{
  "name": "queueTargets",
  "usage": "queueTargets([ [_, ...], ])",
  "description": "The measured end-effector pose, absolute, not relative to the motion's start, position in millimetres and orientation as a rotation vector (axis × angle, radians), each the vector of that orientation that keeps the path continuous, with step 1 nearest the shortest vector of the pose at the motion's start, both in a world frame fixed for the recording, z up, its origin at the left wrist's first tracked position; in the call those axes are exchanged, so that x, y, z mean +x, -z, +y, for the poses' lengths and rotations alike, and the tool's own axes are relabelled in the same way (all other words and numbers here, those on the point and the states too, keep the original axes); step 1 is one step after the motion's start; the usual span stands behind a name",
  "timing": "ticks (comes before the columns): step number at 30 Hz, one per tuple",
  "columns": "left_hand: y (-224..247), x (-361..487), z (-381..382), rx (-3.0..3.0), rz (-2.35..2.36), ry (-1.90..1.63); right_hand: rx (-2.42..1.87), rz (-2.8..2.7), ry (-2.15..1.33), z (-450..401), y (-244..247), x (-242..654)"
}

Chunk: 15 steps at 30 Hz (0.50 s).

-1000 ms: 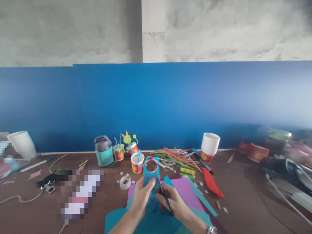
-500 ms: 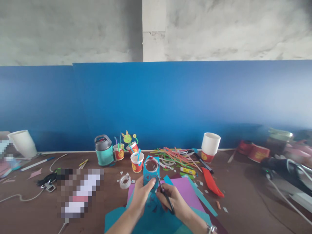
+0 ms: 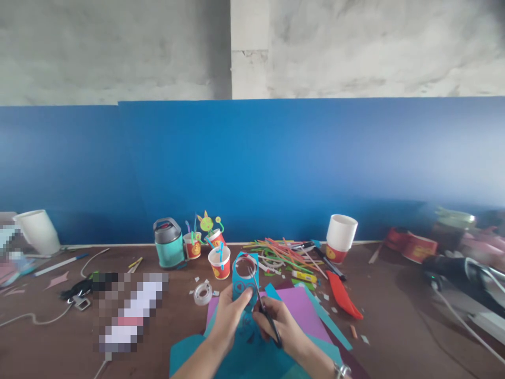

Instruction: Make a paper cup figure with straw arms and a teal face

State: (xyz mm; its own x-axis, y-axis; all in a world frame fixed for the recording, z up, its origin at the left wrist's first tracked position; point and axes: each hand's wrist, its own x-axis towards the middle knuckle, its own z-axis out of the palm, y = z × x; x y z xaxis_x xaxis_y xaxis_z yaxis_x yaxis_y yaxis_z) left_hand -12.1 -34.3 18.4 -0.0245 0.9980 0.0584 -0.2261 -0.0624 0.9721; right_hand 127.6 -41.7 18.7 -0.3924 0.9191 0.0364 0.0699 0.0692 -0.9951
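Note:
In the middle of the head view my left hand [image 3: 231,316] pinches a piece of blue paper [image 3: 238,279], its thumb lying across the front. This paper has a large round hole near its top and small circles drawn below. My right hand [image 3: 282,321] is closed around black-handled scissors [image 3: 271,322]. The blades point up and slightly left, over the paper beside the hole; I cannot tell whether they touch its edge. More blue sheets [image 3: 193,352] lie under my wrists, and a purple sheet [image 3: 302,305] is beneath them.
A paper cup [image 3: 221,269] with blue strips stands beyond my hands, near a teal lidded container [image 3: 169,251]. A tape roll [image 3: 202,293] lies to the left. Colourful thin sticks [image 3: 282,252], a glue stick [image 3: 303,277], stacked cups [image 3: 340,237] and a red piece [image 3: 343,297] are rightward.
The paper cup with blue strips has shifted slightly left and sits at a different tilt. My hands, the scissors and the blue paper hold nearly the same position.

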Motion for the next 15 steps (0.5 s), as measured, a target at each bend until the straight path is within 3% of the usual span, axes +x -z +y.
queueTargets([
  [15, -19.4, -17.0, -30.6, 1.006, 0.943, -1.377, -1.088, -1.617, -1.436, -39.3, -21.0, 131.4],
])
